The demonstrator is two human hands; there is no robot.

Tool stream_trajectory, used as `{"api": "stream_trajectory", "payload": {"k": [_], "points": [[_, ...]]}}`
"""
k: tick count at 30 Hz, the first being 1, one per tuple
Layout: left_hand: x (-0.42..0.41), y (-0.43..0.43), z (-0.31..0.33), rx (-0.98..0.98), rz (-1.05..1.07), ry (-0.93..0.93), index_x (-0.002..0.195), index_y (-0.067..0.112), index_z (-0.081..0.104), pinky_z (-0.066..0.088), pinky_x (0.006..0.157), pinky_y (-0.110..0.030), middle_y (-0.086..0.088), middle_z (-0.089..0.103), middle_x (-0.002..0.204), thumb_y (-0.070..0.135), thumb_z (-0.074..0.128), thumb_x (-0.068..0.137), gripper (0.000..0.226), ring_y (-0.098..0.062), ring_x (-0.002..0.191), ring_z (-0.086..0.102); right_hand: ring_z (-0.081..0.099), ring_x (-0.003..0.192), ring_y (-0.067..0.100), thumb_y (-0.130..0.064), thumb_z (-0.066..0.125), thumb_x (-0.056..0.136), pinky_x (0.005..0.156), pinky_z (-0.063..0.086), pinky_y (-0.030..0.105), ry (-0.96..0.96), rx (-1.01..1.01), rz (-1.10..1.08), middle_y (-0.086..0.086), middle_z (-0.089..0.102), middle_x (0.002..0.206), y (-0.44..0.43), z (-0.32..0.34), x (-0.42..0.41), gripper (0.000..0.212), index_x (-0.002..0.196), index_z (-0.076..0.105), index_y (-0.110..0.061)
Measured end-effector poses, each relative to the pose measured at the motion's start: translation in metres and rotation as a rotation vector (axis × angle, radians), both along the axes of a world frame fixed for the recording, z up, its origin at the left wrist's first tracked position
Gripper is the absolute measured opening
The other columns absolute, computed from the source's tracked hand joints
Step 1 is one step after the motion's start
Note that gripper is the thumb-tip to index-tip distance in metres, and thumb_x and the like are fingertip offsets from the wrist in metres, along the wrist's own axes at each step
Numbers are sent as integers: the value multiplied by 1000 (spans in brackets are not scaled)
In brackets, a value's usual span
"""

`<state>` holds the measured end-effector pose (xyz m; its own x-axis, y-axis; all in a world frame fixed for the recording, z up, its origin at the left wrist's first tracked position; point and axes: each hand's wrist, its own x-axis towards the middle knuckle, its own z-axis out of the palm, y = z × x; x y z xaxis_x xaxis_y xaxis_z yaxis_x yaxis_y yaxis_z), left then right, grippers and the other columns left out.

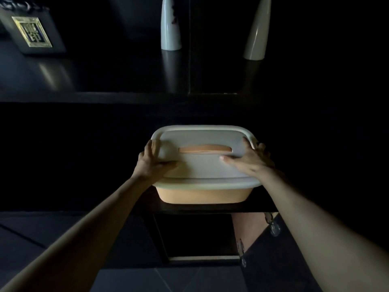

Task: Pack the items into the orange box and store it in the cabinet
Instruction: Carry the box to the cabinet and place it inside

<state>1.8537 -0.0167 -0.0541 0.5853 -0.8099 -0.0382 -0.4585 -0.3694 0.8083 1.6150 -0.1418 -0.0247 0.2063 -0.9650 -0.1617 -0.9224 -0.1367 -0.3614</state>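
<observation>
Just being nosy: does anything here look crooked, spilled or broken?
Nothing spilled or broken. The white lid sits square on the orange box, left hand and right hand on it. The right vase leans, maybe lens distortion.

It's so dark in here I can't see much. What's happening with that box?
A person is handling the orange box, which has its white lid on. The left hand presses on the lid's left end and the right hand on its right end, fingers spread. The box is at the front edge of a dark cabinet shelf, not pushed far in. Two white vases stand on the surface above.
</observation>
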Motion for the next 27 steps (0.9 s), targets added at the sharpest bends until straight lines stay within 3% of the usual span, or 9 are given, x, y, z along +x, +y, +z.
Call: {"api": "stream_trajectory", "payload": {"k": [6,10,12,14,16,19,23,27], "points": [[-4,21,-4,-57,17,28,136,25,28,37,95,-37,-7,39,131,45,82,50,104,-27,122,38,26,129,38,-75,68,52,97,34,48,-72,46,-76,17,19,144,22,4,-4,118,145,11,-30],[-7,49,-3,-29,-61,-121,137,21,29,32,93,-29,0,41,122,40,83,59,97,-28,122,39,26,128,39,-71,73,48,96,34,49,-94,111,-115,17,18,144,53,7,-9,122,144,5,-36],[-10,74,-2,-41,-49,-50,142,28,23,33,93,-30,-6,38,129,38,85,58,105,-26,120,40,26,128,39,-70,74,47,96,34,49,-115,115,-118,16,18,144,78,7,-15,122,143,5,-40],[-14,103,1,-74,-98,-52,141,37,22,34,93,-30,0,36,124,43,83,55,106,-20,114,39,28,129,38,-69,75,48,98,34,49,-136,123,-123,15,19,145,107,6,-22,120,143,4,-44],[-15,130,4,-84,-176,-90,141,35,25,36,98,-35,7,37,123,40,82,58,101,-21,117,39,28,130,38,-67,75,49,101,35,52,-149,137,-135,15,20,147,139,5,-29,118,142,6,-46],[-19,166,8,-47,-236,-89,140,33,29,35,105,-45,-3,38,140,36,80,65,91,-26,127,36,26,133,37,-64,75,52,102,34,54,-168,131,-132,13,24,149,178,6,-38,112,142,12,-45],[-26,205,13,-33,-252,-101,136,39,36,34,105,-41,0,34,143,37,79,65,83,-24,129,33,36,131,29,-55,78,59,103,36,41,-256,95,-130,9,36,145,224,2,-46,103,144,25,-31],[-38,239,-2,54,-263,-69,132,45,40,37,99,-37,-4,34,139,40,80,63,80,-26,124,37,48,121,26,-57,77,60,91,44,34,-295,116,-142,7,51,133,264,-25,-61,93,138,38,-23]]}}
